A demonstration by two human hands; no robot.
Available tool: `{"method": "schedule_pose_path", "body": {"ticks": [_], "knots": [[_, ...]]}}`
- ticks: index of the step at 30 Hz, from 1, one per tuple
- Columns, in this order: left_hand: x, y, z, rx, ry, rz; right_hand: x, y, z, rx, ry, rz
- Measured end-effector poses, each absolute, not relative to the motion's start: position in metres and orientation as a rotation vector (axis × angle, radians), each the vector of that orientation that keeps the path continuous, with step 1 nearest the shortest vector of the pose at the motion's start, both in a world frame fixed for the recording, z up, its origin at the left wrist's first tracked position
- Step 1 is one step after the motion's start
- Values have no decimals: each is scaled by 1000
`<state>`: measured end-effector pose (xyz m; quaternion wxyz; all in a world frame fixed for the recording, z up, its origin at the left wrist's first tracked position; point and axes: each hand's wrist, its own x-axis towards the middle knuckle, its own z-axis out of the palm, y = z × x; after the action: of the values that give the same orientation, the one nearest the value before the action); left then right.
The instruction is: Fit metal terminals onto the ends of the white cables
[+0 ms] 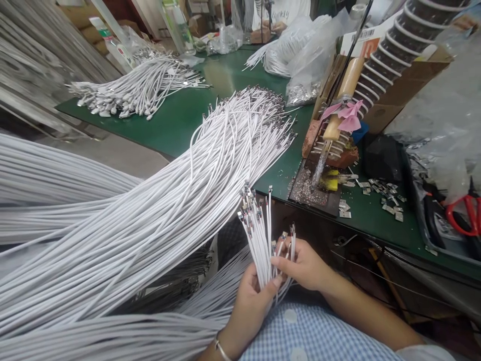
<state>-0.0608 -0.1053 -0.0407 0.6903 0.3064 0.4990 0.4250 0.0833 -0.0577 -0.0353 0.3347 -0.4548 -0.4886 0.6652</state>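
My left hand is closed round a bunch of white cables whose tips carry small metal connectors and point upward. At the right of that bunch, my right hand has its fingers curled round a few more white cables. Both hands are close together above my lap, over a blue checked cloth. Left of them, a thick bundle of long white cables runs across to the table, with dark connector ends at the far side. The lower cable lengths below my hands are partly hidden.
On the green table a soldering iron leans over a dark, solder-spattered plate. Small metal connectors lie scattered beside it. Red-handled pliers rest in a tray at right. Another cable pile lies at the back left.
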Motion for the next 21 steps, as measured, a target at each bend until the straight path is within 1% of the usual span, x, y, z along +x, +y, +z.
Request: {"method": "schedule_pose_path", "body": {"ticks": [2,6,9,13,16,19,21], "knots": [[-62,-104,-41,700,1122,953,84,-57,-35,-1156,-1367,1648],[-64,-101,-45,641,1063,978,84,-57,-37,-1139,-1434,1605],[-64,-96,-45,572,1038,1004,85,-57,-34,-1106,-1560,1507],[-65,-90,-42,574,1095,1018,93,-56,-32,-1050,-1750,1414],[-67,-91,-39,600,1179,1034,102,-53,-37,-1259,-1727,1254],[-69,-96,-36,644,1225,1014,110,-52,-47,-1561,-1577,940],[-70,-100,-35,662,1200,973,112,-51,-50,-1593,-1531,872]]}}
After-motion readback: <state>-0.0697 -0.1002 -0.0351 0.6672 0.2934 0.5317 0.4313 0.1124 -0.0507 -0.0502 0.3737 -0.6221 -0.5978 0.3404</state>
